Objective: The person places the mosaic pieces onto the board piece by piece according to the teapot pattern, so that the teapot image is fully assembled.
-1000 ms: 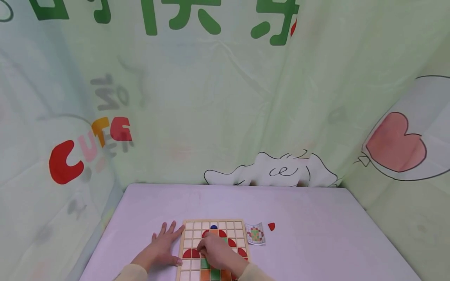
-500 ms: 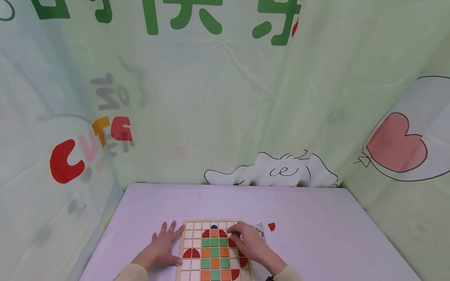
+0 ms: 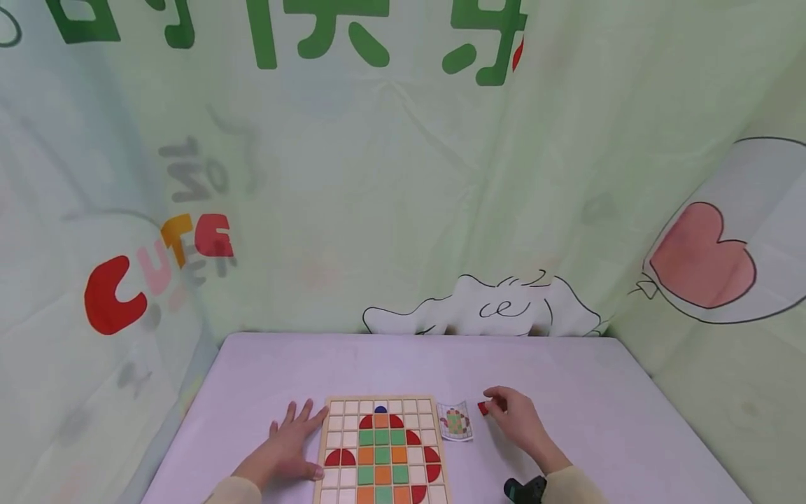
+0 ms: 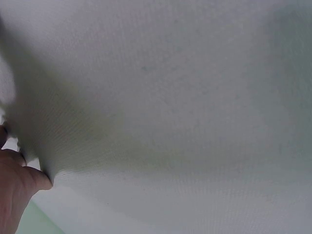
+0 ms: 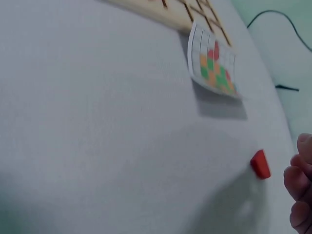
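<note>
Fingers spread, my left hand (image 3: 286, 444) steadies the left edge of a wooden grid board (image 3: 348, 423) in the head view. Green (image 3: 382, 456), orange (image 3: 366, 456) and red tiles (image 3: 340, 458) fill part of its cells, with a blue half-round tile (image 3: 380, 409) at the top. My right hand (image 3: 518, 421) hovers right of the board with thumb and fingers loosely bent, beside a loose red rounded tile (image 3: 483, 408). In the right wrist view that red tile (image 5: 261, 165) lies on the table, a small gap from the fingertips (image 5: 295, 181).
A curled paper card (image 3: 455, 422) printed with a coloured grid pattern lies between the board and the loose tile. The pale tabletop (image 3: 567, 378) ends at a printed curtain (image 3: 315, 210). A dark device (image 3: 525, 490) is at my right wrist.
My right hand has left the board, passing over the card to the right, and is now beside the loose red tile. My left hand stays at the board's left edge.
</note>
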The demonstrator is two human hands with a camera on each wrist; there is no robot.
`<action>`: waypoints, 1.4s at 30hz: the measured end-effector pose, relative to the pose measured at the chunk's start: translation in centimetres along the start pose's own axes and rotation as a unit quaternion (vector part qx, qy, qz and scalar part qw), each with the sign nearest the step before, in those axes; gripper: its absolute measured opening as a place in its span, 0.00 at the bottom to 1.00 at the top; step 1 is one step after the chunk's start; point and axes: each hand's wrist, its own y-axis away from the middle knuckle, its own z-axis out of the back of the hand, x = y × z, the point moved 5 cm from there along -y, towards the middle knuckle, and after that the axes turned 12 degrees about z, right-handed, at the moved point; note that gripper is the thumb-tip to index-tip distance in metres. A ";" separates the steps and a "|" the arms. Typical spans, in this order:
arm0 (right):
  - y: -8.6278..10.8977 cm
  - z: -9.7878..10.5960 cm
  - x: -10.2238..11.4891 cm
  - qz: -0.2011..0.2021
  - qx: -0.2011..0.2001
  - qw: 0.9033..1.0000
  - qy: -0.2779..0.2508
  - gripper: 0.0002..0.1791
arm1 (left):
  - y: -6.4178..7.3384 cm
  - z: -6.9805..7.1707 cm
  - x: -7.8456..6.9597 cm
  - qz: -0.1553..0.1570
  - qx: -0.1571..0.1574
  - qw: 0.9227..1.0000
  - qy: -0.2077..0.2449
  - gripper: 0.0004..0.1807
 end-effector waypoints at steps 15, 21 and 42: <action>-0.1 -2.0 -1.9 -0.042 0.008 0.998 0.049 0.15 | -1.0 -1.3 1.0 -0.005 0.009 1.000 0.012 0.62; 0.1 -1.7 -1.6 -0.040 0.018 0.998 0.045 0.14 | -0.8 -1.0 0.8 -0.002 0.018 1.000 0.016 0.62; 1.7 -1.3 -3.3 -0.024 0.001 0.998 0.050 0.14 | -0.1 0.1 0.0 0.009 0.005 1.000 -0.009 0.60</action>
